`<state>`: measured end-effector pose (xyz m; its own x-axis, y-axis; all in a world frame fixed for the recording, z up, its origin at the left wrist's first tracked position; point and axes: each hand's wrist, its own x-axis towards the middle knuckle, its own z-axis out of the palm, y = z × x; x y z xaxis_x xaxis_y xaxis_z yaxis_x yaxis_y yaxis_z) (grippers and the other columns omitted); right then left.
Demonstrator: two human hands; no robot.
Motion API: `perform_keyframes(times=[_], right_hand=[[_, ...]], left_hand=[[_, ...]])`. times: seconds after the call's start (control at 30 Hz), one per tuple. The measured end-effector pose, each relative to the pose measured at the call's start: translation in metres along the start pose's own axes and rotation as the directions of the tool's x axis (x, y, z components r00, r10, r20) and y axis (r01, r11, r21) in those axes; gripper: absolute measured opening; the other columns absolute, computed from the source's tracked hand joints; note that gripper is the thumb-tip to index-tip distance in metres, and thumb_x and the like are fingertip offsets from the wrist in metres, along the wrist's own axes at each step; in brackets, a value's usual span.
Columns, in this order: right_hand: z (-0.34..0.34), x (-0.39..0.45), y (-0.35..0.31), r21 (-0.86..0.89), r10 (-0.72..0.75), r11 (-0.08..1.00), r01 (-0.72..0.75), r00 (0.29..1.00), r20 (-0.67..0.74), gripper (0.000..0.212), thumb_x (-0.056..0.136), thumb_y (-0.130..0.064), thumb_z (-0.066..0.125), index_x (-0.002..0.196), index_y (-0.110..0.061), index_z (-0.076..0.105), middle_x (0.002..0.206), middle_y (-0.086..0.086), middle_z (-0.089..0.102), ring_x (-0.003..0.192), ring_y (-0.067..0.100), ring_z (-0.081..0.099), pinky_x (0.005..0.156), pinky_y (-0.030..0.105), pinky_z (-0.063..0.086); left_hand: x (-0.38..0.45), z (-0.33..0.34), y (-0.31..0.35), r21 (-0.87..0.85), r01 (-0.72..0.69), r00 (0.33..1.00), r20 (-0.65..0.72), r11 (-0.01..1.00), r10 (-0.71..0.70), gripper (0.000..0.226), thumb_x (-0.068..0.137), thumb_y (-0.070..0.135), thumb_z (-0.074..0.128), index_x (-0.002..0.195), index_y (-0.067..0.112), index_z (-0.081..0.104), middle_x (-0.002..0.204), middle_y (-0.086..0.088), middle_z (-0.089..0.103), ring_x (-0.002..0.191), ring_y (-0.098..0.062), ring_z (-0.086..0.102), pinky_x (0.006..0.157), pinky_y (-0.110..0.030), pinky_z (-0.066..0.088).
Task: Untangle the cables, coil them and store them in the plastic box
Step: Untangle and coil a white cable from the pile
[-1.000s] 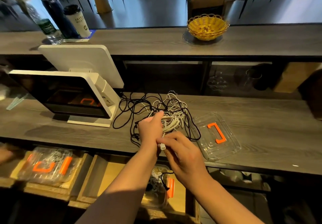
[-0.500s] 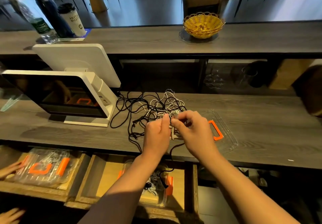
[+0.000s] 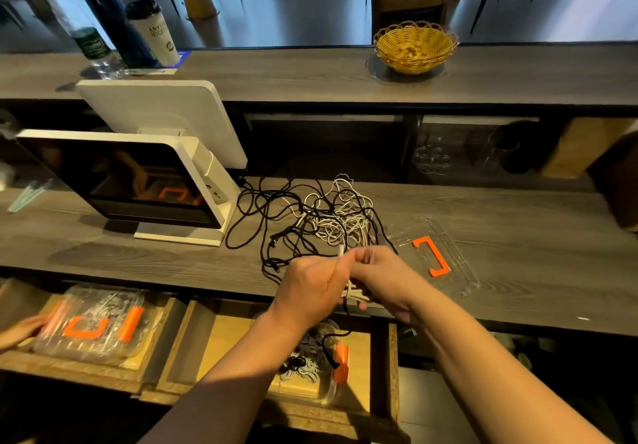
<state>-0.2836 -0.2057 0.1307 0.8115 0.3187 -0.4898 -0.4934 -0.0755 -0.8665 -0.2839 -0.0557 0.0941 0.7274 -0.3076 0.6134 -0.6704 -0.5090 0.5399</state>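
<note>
Hands (image 3: 348, 279) pinch white cable (image 3: 353, 294) (both curled) beside tangled cables (image 3: 321, 222).

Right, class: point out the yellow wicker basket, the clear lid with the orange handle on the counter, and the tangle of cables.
yellow wicker basket (image 3: 416, 49), head view, inner wall.
clear lid (image 3: 455, 253), head view, bare plastic beside the orange handle.
tangle of cables (image 3: 331, 222), head view, middle of the knot.

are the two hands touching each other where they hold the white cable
Touching. In the head view the left hand and right hand press together at the thumbs, with no gap, both pinching the white cable above the counter edge.
</note>
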Motion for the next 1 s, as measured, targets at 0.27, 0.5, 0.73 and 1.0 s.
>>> perform_keyframes(times=[0.27,0.5,0.73,1.0], right_hand=[[0.020,0.002,0.011,-0.133,-0.221,0.973,0.188,0.924,-0.312,0.013,0.094,-0.018,0.066,0.083,-0.011,0.065,0.067,0.004,0.057,0.056,0.011,0.050,0.050,0.023,0.042],[0.023,-0.008,0.020,-0.415,-0.585,0.799,0.435,0.722,-0.369,0.007,0.096,-0.019,0.062,0.091,-0.023,0.064,0.078,-0.004,0.066,0.072,0.016,0.064,0.065,0.041,0.057],[0.015,-0.008,0.013,-0.520,-0.564,0.775,0.359,0.765,-0.312,0.007,0.095,-0.023,0.063,0.089,-0.024,0.067,0.073,-0.006,0.068,0.068,0.009,0.065,0.065,0.032,0.058],[0.007,-0.001,0.006,-0.547,-0.321,0.826,0.136,0.911,-0.258,0.026,0.099,-0.019,0.054,0.079,-0.010,0.069,0.068,0.012,0.064,0.066,0.028,0.064,0.068,0.049,0.057]], left_hand=[[-0.015,0.006,0.026,-0.462,0.702,0.592,-0.044,0.542,-0.805,0.035,0.097,0.038,0.052,0.063,0.029,0.055,0.062,0.006,0.048,0.064,-0.014,0.045,0.059,-0.031,0.036],[-0.006,-0.022,0.038,-0.408,0.893,0.189,0.726,-0.193,-0.661,0.041,0.098,0.050,0.044,0.073,0.018,0.053,0.062,0.001,0.049,0.055,-0.012,0.044,0.056,-0.028,0.035],[-0.001,-0.040,0.030,-0.454,0.870,0.220,0.704,-0.190,-0.675,0.011,0.100,0.013,0.054,0.096,0.005,0.061,0.068,-0.003,0.058,0.061,-0.013,0.057,0.052,-0.020,0.049],[-0.003,-0.036,0.032,-0.189,0.862,0.500,0.462,0.470,-0.732,0.007,0.096,0.020,0.066,0.100,0.016,0.069,0.092,-0.006,0.071,0.075,-0.006,0.066,0.073,-0.024,0.059]])
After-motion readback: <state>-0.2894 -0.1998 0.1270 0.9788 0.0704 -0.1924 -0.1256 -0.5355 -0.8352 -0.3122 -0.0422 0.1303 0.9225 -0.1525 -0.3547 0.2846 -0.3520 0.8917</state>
